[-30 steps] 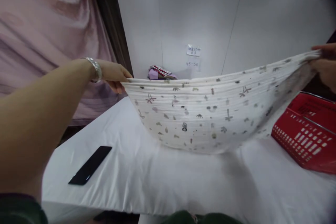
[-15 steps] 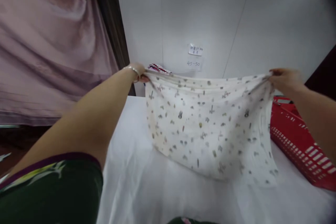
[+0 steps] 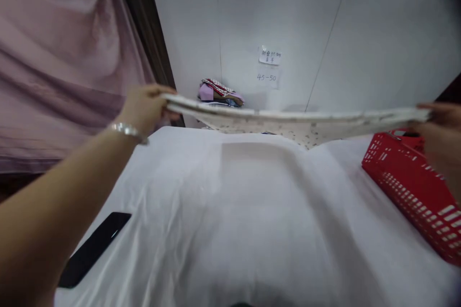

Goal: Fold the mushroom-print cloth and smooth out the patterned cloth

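A white cloth with small printed figures (image 3: 266, 122) is stretched in the air between my hands, above the far part of the white-covered table (image 3: 252, 211). My left hand (image 3: 146, 105), with a silver bracelet at the wrist, is closed on one corner. At the right, my right hand (image 3: 439, 122) grips the opposite corner; it is blurred and partly cut off by the frame. The cloth's upper edge runs nearly straight, and its body billows away from me toward the wall. What the cloth is used for cannot be told.
A red plastic basket (image 3: 406, 187) stands on the table's right side. A black phone (image 3: 95, 249) lies at the left edge. Folded fabrics (image 3: 219, 93) are piled at the back against the wall (image 3: 288, 9), which bears paper labels (image 3: 270, 56). A pink curtain (image 3: 65, 57) hangs left.
Both hands have moved farther apart, pulling the cloth's top edge wide. The cloth, which hung down toward the table, has swung up and away. The phone and fabric pile now show.
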Action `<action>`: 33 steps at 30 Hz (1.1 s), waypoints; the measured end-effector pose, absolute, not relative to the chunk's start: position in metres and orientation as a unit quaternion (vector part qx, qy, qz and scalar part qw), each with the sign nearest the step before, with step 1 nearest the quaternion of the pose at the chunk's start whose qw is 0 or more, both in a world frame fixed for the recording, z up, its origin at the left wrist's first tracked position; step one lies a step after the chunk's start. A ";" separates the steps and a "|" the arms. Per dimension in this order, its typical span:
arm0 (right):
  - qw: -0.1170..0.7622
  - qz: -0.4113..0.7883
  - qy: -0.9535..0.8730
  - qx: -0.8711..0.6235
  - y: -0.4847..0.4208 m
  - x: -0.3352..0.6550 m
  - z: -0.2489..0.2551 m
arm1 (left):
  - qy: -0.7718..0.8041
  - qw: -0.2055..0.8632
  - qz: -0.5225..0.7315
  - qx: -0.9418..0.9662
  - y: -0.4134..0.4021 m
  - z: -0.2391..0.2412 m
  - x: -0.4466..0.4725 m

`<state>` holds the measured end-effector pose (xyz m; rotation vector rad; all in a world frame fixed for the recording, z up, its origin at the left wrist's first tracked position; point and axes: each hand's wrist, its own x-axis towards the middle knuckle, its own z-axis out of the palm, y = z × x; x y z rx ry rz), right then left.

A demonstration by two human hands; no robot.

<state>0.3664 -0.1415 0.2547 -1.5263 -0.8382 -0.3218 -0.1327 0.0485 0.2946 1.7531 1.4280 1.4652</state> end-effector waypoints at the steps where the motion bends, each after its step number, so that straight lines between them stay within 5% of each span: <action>1: 0.602 -0.101 -0.376 -0.697 -0.154 0.365 0.223 | 0.540 0.247 0.501 0.629 0.036 0.263 -0.142; 5: 0.473 0.064 -0.466 -0.745 -0.204 0.369 0.081 | 0.624 0.400 0.288 0.607 -0.014 0.127 -0.176; 9: 0.362 0.106 -0.559 -0.738 -0.243 0.362 -0.006 | 0.698 0.384 0.199 0.571 -0.048 0.045 -0.200; 15: 0.370 0.019 -0.564 -0.738 -0.273 0.346 -0.007 | 0.682 0.339 0.278 0.586 -0.070 0.057 -0.220; 20: 0.322 0.055 -0.605 -0.726 -0.297 0.327 -0.009 | 0.722 0.262 0.169 0.618 -0.092 0.051 -0.236; 24: 0.355 -0.013 -0.601 -0.716 -0.315 0.318 -0.013 | 0.723 0.245 0.198 0.615 -0.107 0.042 -0.249; 33: 0.277 0.030 -0.656 -0.701 -0.332 0.299 -0.018 | 0.749 0.166 0.125 0.629 -0.113 0.042 -0.257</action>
